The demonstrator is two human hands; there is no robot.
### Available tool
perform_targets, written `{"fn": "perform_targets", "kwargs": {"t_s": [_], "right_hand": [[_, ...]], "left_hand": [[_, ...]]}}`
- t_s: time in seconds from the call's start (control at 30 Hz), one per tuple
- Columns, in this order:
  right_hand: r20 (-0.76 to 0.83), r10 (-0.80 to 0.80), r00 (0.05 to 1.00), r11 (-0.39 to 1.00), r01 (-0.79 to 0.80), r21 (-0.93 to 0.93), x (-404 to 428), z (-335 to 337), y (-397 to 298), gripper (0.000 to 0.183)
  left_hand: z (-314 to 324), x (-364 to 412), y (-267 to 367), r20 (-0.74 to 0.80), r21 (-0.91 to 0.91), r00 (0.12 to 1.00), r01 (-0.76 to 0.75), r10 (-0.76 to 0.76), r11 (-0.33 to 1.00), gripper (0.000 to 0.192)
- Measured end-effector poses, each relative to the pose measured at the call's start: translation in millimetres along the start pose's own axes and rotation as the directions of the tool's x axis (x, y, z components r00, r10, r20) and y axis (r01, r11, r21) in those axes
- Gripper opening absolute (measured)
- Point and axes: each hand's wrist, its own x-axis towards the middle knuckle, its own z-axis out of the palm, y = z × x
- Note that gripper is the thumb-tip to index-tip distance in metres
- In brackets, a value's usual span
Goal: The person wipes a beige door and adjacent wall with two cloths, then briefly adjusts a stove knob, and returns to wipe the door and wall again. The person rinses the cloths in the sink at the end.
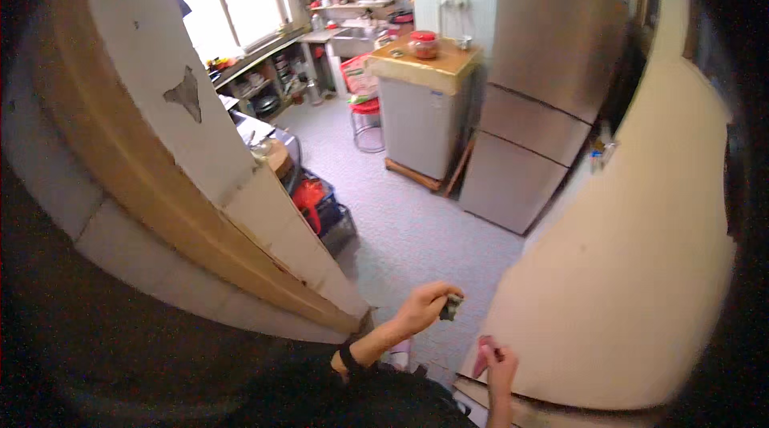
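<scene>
My left hand (423, 308), with a dark band on the wrist, is held out in front of me over the floor. Its fingers are closed on a small crumpled dark green and grey item (450, 306), too small to name. Lower and to the right, my right hand (502, 362) pinches a small pink item (482, 356), perhaps a cloth, near the edge of the cream-coloured surface (601, 308).
A doorway wall (240, 188) stands at the left. Beyond are a basket holding a red bag (309, 197), a red stool (365, 108), a small white refrigerator (414, 122) topped by a red-lidded jar (424, 46), a tall refrigerator (541, 67) and a sink (353, 42).
</scene>
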Motion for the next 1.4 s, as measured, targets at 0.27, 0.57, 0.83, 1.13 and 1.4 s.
{"fn": "perform_targets", "kwargs": {"t_s": [0.27,0.57,0.83,1.13,1.4], "right_hand": [[0.1,0.046,0.994,0.923,-0.081,0.377,187.5,84.9,-95.3,0.011],[0.38,0.045,0.924,0.936,-0.172,0.306,421.2,183.6,-173.4,0.023],[0.724,-0.008,0.69,0.999,-0.03,0.039,581.8,320.9,-237.0,0.016],[0.927,0.02,0.376,0.99,0.125,-0.072,690.4,515.8,-250.6,0.016],[0.986,0.126,0.112,0.969,0.199,-0.146,793.3,715.8,-310.6,0.026]], "left_hand": [[-66.2,134.2,35.7,-0.071,0.111,0.932,0.361,-0.355,0.926,0.037],[-159.3,320.2,36.1,-0.113,-0.088,0.922,0.363,-0.371,0.928,0.045],[-292.8,406.1,65.7,-0.277,-0.211,0.861,0.378,-0.426,0.901,0.036],[-445.6,449.6,60.3,-0.652,-0.055,0.741,0.166,-0.162,0.985,0.037],[-597.2,487.2,70.2,-0.867,0.027,0.498,0.034,0.006,0.999,0.034]]}}
